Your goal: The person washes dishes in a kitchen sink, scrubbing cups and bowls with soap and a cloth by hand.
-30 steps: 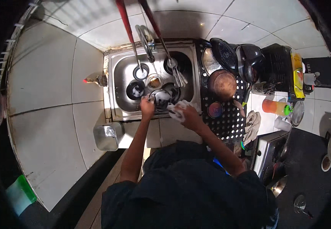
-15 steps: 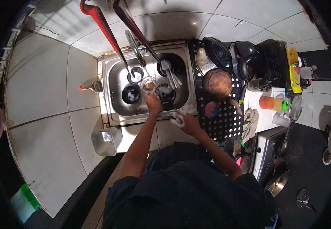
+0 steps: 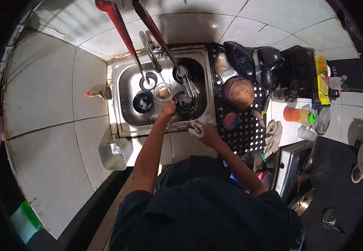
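Observation:
My left hand is closed at the near left rim of a dark round bowl with suds inside, in the metal sink. My right hand is at the sink's front edge, curled round a foam-covered scrubber; foam hides most of its shape. Left of the bowl are a small clear glass dish and a black bowl with suds. Several spoons lean at the sink's right side, over another dark vessel. At the back left stands a dark-rimmed round cup.
Two long red handles slant down over the sink, near the faucet. Right of it, a black perforated mat bears a brown-bottomed pan and dark cookware. A metal container stands front left; a stove is at right.
My left hand has shifted slightly up, staying at the bowl's rim. My right hand, with the foamy scrubber, has moved a little to the right. The view has shifted slightly.

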A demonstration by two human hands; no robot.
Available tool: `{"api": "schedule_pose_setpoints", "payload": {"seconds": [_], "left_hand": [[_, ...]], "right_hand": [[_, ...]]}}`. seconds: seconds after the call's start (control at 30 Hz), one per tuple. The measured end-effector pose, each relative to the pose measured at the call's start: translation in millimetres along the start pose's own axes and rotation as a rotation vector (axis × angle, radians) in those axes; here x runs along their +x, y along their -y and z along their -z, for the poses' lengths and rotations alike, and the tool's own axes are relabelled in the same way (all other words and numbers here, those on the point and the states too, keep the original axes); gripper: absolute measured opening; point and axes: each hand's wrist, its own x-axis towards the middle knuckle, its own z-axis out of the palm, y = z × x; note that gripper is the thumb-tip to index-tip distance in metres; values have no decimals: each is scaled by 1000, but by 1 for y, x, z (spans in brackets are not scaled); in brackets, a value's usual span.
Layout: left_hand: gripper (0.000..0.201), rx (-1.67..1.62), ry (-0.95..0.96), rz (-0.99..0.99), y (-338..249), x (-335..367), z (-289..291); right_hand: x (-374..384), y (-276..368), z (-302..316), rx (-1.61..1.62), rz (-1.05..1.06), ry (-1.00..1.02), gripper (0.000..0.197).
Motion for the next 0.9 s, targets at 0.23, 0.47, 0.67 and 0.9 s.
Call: {"api": "schedule_pose_setpoints", "payload": {"seconds": [0.23,0.47,0.67,0.9], "left_hand": [[50,-777,-100,184,-47,-11,-8],[26,122,-289,77,-33,-23,10],[27,551,-1053,71,16,-48,110],[44,174,-624,740,54,-40,120]], "right_hand": [[-2,-24,-19,-125,7,-31,40],[-3,-25,-9,-66,28,-72,38],[7,6,3,11,-6,10,40],[1,-17,-7,-107,-36,-29,35]]}}
